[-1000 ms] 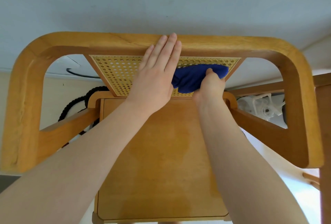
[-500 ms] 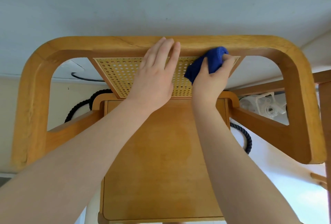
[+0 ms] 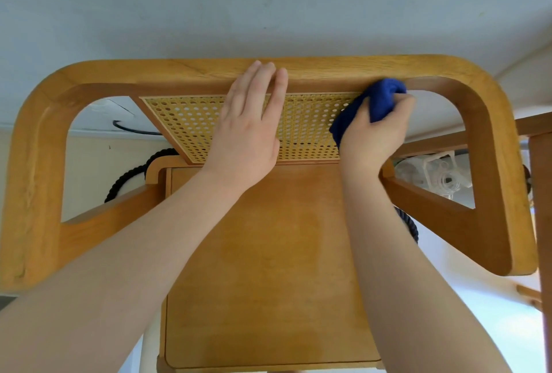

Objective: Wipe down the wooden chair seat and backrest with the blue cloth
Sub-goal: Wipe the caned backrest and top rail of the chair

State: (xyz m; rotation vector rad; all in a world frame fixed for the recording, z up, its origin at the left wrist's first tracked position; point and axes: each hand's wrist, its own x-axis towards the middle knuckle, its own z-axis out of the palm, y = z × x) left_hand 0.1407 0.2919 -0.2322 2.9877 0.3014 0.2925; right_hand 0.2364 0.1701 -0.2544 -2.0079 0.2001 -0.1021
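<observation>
A wooden chair fills the view, seen from above: a flat seat (image 3: 268,253), a woven cane backrest panel (image 3: 185,121) and a curved top rail (image 3: 149,74). My left hand (image 3: 248,124) lies flat with straight fingers on the cane panel, fingertips reaching the top rail. My right hand (image 3: 373,133) grips the bunched blue cloth (image 3: 379,101) and presses it against the underside of the top rail at the panel's right corner. Part of the cloth is hidden under my fingers.
The chair's armrests (image 3: 466,217) curve down on both sides. A black braided cord (image 3: 131,175) lies on the floor behind the left side, and clear plastic items (image 3: 433,172) sit behind the right. A pale wall stands just beyond the chair.
My right hand has carried the blue cloth up from the lower cane panel and rightward along the top rail. My left hand has stayed flat on the backrest.
</observation>
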